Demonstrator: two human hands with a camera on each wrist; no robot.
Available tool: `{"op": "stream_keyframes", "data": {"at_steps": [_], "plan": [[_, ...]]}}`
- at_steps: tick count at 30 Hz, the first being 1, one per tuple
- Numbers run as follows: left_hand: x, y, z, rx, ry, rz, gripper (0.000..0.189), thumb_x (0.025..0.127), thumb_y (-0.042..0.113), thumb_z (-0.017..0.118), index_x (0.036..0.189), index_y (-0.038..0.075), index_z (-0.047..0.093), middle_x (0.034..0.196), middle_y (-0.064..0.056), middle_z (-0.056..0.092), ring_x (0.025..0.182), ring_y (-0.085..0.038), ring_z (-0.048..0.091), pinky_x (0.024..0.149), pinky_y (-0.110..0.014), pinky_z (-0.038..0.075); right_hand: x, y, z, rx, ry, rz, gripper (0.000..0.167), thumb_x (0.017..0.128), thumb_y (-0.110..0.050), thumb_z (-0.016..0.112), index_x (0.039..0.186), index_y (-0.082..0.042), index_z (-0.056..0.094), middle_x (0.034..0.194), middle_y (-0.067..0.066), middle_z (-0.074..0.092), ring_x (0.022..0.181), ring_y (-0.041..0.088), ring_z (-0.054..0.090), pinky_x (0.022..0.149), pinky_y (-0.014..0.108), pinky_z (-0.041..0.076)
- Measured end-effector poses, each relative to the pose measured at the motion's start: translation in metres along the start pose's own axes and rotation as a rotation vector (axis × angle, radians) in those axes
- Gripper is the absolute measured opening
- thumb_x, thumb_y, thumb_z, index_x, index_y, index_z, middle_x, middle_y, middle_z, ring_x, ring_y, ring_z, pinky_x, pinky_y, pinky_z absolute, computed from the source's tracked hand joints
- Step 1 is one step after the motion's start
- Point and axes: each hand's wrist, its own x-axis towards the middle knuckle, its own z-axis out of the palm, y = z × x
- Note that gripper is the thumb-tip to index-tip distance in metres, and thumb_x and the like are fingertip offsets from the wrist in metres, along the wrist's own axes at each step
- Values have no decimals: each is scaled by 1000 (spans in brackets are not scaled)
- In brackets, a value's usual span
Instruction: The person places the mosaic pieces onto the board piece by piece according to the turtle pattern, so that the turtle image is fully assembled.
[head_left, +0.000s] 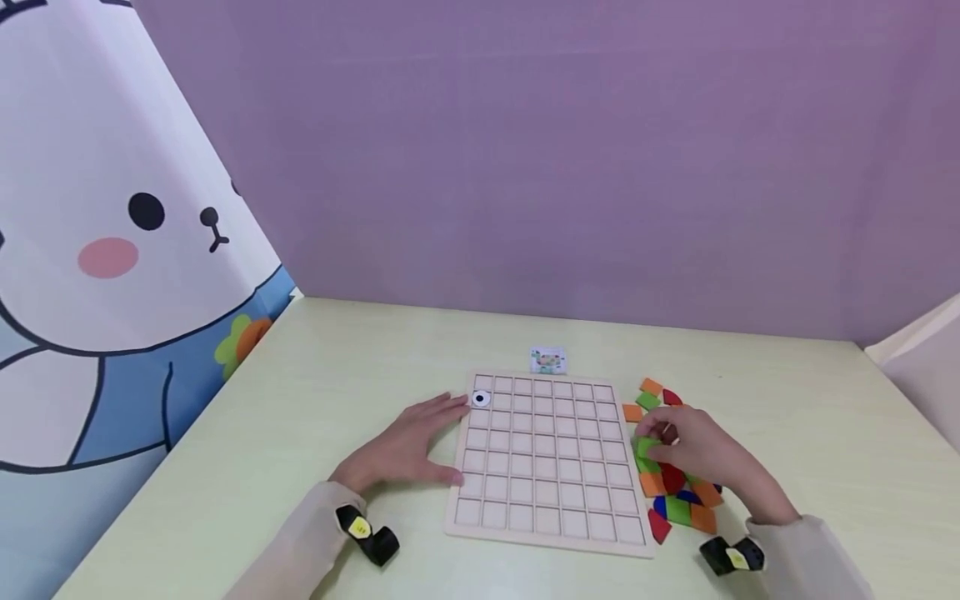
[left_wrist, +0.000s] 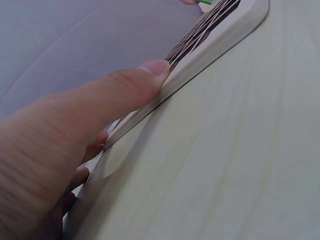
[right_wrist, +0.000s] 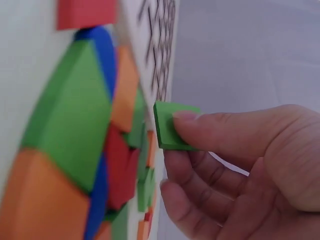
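Note:
My right hand [head_left: 693, 442] pinches a green square tile [right_wrist: 172, 127] between thumb and fingers, held over the pile of coloured pieces. A wooden grid board [head_left: 551, 467] lies on the table between my hands. Its cells are bare except for a white round piece with a black dot [head_left: 481, 399] in the upper left one. My left hand [head_left: 408, 446] rests at the board's left edge with fingers spread, and in the left wrist view its thumb [left_wrist: 130, 87] touches the board's side.
Loose orange, green, red and blue pieces [head_left: 703, 518] lie in a heap along the board's right side. A small printed card [head_left: 548, 360] sits just beyond the board's far edge. Behind the table [head_left: 375, 350] hangs a purple backdrop [head_left: 570, 167].

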Motion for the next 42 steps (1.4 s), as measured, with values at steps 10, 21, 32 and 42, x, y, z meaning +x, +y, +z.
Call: {"op": "stream_keyframes", "data": {"at_steps": [10, 21, 32, 42], "plan": [[-1, -1, -1, -3, 5, 12, 95, 73, 57, 73, 148, 13, 34, 158, -3, 25, 147, -29, 15, 118, -53, 14, 16, -21, 2, 88, 2, -62, 15, 81, 0, 70, 95, -4, 67, 84, 1, 59, 76, 15, 52, 63, 20, 48], [-3, 0, 0, -12, -2, 15, 97, 71, 60, 72, 147, 12, 36, 158, -3, 25, 148, -29, 15, 118, -53, 15, 40, -52, 9, 148, -10, -34, 13, 85, -4, 68, 98, -4, 68, 86, 3, 61, 77, 17, 53, 65, 25, 47], [-2, 2, -1, -12, 7, 39, 96, 72, 58, 73, 146, 10, 37, 157, -5, 27, 146, -31, 18, 117, -54, 18, 64, -66, 24, 210, -39, -101, 12, 84, 1, 67, 96, -3, 69, 84, 4, 63, 76, 14, 55, 70, 27, 50], [-2, 2, 1, -44, 7, 21, 97, 69, 56, 76, 146, 10, 39, 157, -4, 28, 147, -30, 17, 117, -53, 18, 80, -83, 39, 227, -45, -147, 13, 84, 1, 67, 97, -1, 70, 86, 6, 66, 81, 14, 60, 71, 28, 52]]}}
